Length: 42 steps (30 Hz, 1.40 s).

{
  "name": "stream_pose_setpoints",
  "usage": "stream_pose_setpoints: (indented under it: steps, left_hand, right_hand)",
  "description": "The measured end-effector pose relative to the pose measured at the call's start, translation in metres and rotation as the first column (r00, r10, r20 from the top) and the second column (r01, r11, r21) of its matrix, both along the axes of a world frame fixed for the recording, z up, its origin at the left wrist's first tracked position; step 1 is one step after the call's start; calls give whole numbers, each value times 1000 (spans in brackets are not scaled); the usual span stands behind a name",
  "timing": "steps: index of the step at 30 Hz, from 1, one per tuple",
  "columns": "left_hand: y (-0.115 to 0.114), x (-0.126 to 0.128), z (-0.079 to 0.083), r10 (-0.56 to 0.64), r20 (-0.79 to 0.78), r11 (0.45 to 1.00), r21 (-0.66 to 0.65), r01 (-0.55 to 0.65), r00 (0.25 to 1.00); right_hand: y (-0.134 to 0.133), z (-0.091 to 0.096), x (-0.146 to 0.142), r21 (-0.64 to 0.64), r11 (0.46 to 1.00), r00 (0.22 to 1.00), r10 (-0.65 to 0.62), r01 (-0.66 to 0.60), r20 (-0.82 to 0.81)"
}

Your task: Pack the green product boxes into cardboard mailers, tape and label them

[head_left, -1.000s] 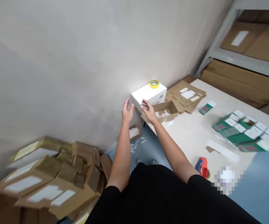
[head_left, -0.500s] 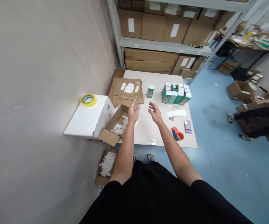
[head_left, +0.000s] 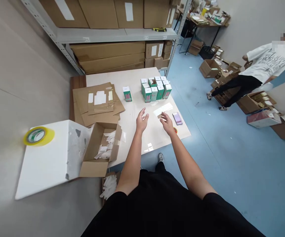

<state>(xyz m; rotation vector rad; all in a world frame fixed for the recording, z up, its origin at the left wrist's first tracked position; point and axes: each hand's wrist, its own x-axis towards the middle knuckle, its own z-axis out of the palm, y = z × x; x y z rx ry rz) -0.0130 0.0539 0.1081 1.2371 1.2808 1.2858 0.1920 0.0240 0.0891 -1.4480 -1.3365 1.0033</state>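
Note:
My left hand (head_left: 141, 119) and my right hand (head_left: 167, 122) hover over the white table (head_left: 137, 131), both open with fingers spread and nothing in them. Beyond them stands a cluster of green-and-white small boxes (head_left: 155, 89), with a single green box (head_left: 127, 93) apart to its left. A white paper strip (head_left: 163, 109) lies just past my right hand. A small purple item (head_left: 177, 118) lies right of that hand. To the left, an open cardboard box (head_left: 102, 148) holds white packets.
Flattened cardboard sheets (head_left: 96, 102) lie at the table's far left. A white foam box (head_left: 50, 154) with a yellow tape roll (head_left: 38, 136) stands against the wall. Metal shelving (head_left: 112, 33) with cartons is behind. Another person (head_left: 253, 72) bends over boxes on the blue floor at right.
My view has swung right from the wall and foam box to the table. Both hands have moved from beside the foam box to above the table's middle, staying open.

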Motion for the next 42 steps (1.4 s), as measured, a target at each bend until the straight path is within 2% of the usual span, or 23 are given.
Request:
stream_pose_setpoints:
  steps: [4, 7, 10, 12, 15, 19, 22, 26, 29, 31, 35, 37, 39, 42]
  left_hand:
    - [-2, 21, -10, 14, -51, 998, -60, -17, 999]
    - [-10, 34, -22, 37, -109, 991, -126, -51, 993]
    - [-21, 49, -38, 40, -169, 979, -191, -72, 985]
    - [-30, 59, -49, 38, -199, 969, -234, -85, 979]
    - [-43, 72, -65, 64, -234, 950, -283, -131, 970]
    - [-58, 80, -75, 102, -261, 932, -311, -184, 960]
    - [-63, 84, -71, 103, -271, 933, -307, -188, 957]
    - [-58, 88, -56, 112, -278, 928, -315, -201, 954]
    - [-47, 93, -38, 120, -279, 934, -293, -203, 953]
    - [-34, 97, -22, 123, -266, 947, -257, -193, 956]
    - [-5, 99, 23, 114, -244, 978, -144, -152, 963]
    - [7, 98, 49, 67, -251, 992, -86, -91, 966]
    - [15, 95, 75, -37, -272, 998, -60, 21, 962]
    - [18, 90, 109, -217, -319, 976, -66, 206, 923]
  right_hand:
    - [1, -38, 44, -104, 991, 983, -67, 86, 171]
    - [2, -75, 73, -232, 944, 907, -128, 235, 400]
    - [-3, -112, 95, -416, 872, 839, 11, 258, 544]
    - [-9, -133, 105, -516, 832, 820, 143, 204, 554]
    - [-21, -161, 115, -565, 817, 809, 250, 119, 532]
    - [-30, -184, 123, -560, 824, 799, 281, 84, 532]
    - [-21, -188, 127, -513, 858, 867, 243, 18, 435]
    - [6, -170, 138, -464, 880, 917, 263, -100, 300]
    - [24, -140, 149, -421, 894, 932, 274, -156, 238]
    - [29, -112, 153, -336, 913, 946, 293, -233, 140]
    - [29, -51, 152, -109, 916, 922, 381, -386, -68]
    - [27, -23, 148, -18, 904, 897, 422, -428, -128]
    - [27, -1, 145, 35, 890, 877, 454, -455, -158]
    - [29, 23, 142, 86, 870, 857, 493, -485, -153]
